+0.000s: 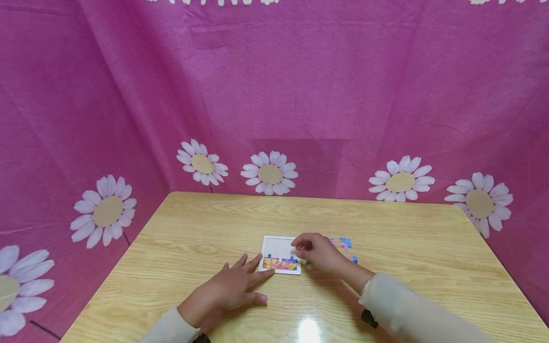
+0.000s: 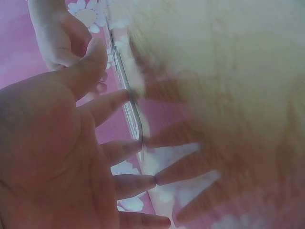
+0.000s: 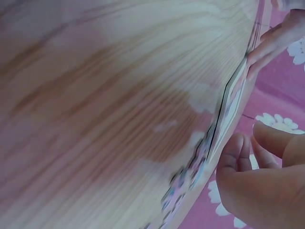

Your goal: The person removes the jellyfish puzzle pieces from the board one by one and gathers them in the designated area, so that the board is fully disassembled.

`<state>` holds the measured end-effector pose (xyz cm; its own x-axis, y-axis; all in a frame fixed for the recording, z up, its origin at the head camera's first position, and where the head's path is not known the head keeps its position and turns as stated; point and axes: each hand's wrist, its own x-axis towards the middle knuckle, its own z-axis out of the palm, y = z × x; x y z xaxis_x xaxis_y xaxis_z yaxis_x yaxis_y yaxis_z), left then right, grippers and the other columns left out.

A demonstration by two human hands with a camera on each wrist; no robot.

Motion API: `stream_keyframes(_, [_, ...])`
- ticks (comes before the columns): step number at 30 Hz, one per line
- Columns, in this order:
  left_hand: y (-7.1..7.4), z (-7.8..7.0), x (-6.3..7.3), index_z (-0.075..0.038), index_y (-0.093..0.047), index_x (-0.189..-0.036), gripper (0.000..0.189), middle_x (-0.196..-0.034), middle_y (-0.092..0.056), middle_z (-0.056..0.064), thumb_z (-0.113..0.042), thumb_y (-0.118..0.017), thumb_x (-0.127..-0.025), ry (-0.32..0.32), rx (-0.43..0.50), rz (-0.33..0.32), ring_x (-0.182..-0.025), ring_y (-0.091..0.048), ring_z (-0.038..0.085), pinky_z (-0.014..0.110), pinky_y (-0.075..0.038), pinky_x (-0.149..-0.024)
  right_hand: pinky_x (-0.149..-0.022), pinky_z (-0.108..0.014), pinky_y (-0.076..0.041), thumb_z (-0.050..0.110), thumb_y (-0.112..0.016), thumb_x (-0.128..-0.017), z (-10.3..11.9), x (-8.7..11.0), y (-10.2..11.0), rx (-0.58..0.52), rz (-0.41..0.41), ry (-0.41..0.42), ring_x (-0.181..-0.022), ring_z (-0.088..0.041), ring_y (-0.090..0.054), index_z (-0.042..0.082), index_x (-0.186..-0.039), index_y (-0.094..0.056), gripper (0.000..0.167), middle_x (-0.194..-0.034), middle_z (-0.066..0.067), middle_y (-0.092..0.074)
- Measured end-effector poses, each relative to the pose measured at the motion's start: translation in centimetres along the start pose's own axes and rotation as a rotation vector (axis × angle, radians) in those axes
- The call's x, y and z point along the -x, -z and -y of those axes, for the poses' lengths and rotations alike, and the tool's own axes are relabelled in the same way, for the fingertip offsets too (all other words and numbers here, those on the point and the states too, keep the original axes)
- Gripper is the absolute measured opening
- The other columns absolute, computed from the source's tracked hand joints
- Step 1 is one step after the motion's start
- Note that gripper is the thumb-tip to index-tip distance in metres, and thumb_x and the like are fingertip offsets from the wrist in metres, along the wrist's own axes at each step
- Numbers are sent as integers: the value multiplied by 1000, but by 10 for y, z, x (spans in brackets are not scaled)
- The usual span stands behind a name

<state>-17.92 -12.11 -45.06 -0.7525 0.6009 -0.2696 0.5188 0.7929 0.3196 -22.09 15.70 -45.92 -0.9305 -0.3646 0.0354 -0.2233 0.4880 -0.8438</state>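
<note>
A white puzzle tray (image 1: 280, 237) lies on the table, with a row of colourful jigsaw pieces (image 1: 279, 264) fitted along its near side and bare white board behind them. My left hand (image 1: 233, 285) is spread flat, its fingertips at the tray's left and near edges; the left wrist view shows this hand (image 2: 62, 152) with straight fingers by the tray edge. Above the tray's right side hovers my right hand (image 1: 319, 252), fingers loosely bent. In the right wrist view, a gap shows between thumb and fingers of this hand (image 3: 259, 176), with no piece visible there.
Loose jigsaw pieces (image 1: 345, 243) lie right of the tray, partly hidden behind the right hand. The wooden table (image 1: 214, 224) reaches back to a pink curtain (image 1: 326, 95) printed with daisies. A bright reflection shows near the table's front.
</note>
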Motion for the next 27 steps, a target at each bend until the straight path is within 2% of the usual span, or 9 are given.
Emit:
stream_keyframes(3, [0,1,0,-43,-42,-157,70,-171,-23,8,-68,-56,-94,-4,-8,1,-155,-18,47,80,-24,-108,-78,-31,-51,0,-69,-96,4,-4,-7,6,4,16,-89,-16,-62,-1,-112,-73,16,-97,-6,-70])
stream_keyframes(12, [0,1,-1,-43,-41,-157,70,-172,-21,8,-69,-56,-94,-11,-24,2,-155,-18,47,80,-28,-106,-74,-27,-54,-3,-67,-96,16,-12,-26,-14,21,17,-85,-14,-63,-2,-110,-72,16,-95,-6,-70])
stream_keyframes(16, [1,0,0,-41,-43,-157,70,-171,-22,9,-67,-58,-94,-22,-33,-5,-154,-21,48,81,-30,-104,-75,-28,-55,-6,-67,-95,20,-15,-32,-16,25,12,-86,-15,-63,-3,-110,-72,16,-95,-8,-69])
stream_keyframes(22, [1,-1,1,-40,-44,-157,70,-171,-23,8,-66,-58,-94,-29,-38,-15,-153,-22,48,80,-32,-104,-73,-28,-55,-11,-67,-90,19,-21,-41,15,12,20,-81,-14,-65,-3,-105,-72,18,-91,-10,-70])
stream_keyframes(27, [0,0,0,-40,-44,-157,69,-171,-24,8,-65,-59,-94,-30,-45,-21,-153,-23,48,80,-32,-104,-72,-26,-53,-14,-68,-85,16,-24,-48,40,9,19,-75,-9,-63,-1,-100,-73,20,-84,-6,-70])
